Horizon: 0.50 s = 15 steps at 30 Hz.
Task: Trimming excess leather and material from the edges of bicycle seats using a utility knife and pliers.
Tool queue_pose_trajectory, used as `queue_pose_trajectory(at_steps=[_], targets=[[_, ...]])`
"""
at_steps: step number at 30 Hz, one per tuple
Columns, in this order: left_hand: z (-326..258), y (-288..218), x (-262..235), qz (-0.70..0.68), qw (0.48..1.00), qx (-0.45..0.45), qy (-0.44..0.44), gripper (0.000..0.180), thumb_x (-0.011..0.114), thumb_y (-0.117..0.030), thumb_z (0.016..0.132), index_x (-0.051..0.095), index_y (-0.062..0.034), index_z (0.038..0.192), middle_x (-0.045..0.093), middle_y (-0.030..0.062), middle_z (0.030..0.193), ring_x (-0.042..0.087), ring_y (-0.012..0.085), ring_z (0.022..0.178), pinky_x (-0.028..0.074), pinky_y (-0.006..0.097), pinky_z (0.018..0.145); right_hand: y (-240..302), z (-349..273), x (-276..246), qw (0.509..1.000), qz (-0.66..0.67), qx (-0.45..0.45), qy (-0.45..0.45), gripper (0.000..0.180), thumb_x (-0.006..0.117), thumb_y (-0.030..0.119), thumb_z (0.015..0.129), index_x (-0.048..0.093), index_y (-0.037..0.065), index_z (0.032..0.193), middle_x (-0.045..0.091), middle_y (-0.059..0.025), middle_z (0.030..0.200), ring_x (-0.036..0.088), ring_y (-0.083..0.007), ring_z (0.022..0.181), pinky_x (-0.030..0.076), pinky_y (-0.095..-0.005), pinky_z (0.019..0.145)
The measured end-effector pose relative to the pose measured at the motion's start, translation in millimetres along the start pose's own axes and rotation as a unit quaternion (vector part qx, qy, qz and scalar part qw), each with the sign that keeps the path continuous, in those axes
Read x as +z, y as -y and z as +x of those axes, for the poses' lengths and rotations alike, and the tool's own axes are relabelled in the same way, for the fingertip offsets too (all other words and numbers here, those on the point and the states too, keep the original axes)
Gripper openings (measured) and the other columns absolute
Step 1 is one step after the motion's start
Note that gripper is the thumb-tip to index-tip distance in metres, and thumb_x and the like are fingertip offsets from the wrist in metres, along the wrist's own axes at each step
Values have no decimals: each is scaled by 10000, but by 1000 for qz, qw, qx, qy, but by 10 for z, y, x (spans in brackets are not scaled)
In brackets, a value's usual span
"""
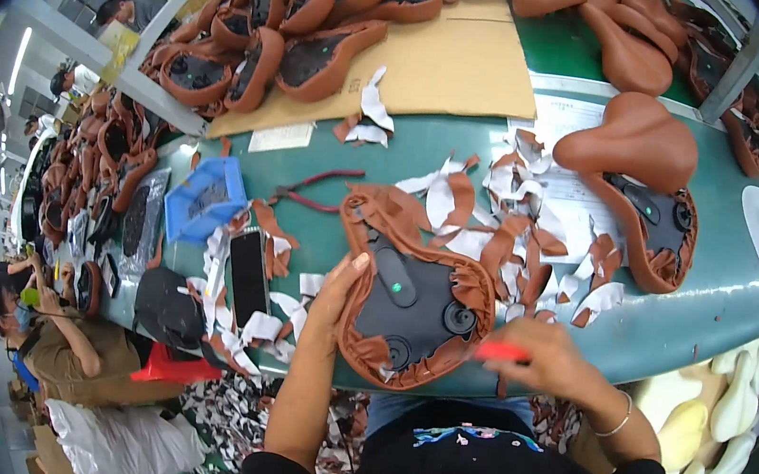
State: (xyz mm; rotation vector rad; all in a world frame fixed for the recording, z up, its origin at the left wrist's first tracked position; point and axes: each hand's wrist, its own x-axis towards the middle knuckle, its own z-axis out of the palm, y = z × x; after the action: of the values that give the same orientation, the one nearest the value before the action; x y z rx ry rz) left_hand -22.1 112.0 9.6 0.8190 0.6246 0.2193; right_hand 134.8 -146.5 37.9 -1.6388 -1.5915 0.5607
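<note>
A brown bicycle saddle (pixel 423 310) lies upside down before me, its black plastic base showing and its cover gathered in folds around the rim. My left hand (pixel 334 291) grips its left edge, thumb on the rim and the other fingers hidden beneath. At the lower right rim, my right hand (pixel 544 359) is closed around a red-handled knife (pixel 501 351); its blade is hard to make out. Brown and white cover scraps (pixel 503 244) lie just beyond the saddle. Red-handled pliers (pixel 318 193) rest to its upper left.
Finished-looking saddles (pixel 312 56) are piled on cardboard (pixel 450 64) at the back. Two saddles (pixel 632 141) overlap at right. A blue bin (pixel 205 200), a phone (pixel 249 273) and a black cap (pixel 169 307) sit at left. A co-worker (pixel 51 328) is farther left.
</note>
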Motion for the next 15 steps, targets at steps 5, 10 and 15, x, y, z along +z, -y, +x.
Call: queue_pose_trajectory(at_steps=[5,10,15], targets=[[-75,28,-23,113,993,34,-30,460,608,-288,845,467,11,1165,547,53,969,550,113,818,450,228,727,-35,-290,-65,977,-124,82,-150,549,682,135,744,500,145,1262,563,-110,759,592,-268,646,475,-350,548],[-46,-223,242,269,962,36,-29,433,655,-304,791,509,2,1060,507,7,838,472,81,721,400,224,635,-44,-24,-322,945,-326,-21,5,723,676,127,690,402,218,1353,567,-135,843,584,-256,601,458,-352,490],[-53,-319,387,325,943,65,-19,398,657,-281,768,525,8,1009,526,21,805,486,92,691,402,235,614,-98,-69,-235,939,-331,-16,88,738,594,115,761,262,214,1412,525,-211,784,587,-293,585,447,-381,442]])
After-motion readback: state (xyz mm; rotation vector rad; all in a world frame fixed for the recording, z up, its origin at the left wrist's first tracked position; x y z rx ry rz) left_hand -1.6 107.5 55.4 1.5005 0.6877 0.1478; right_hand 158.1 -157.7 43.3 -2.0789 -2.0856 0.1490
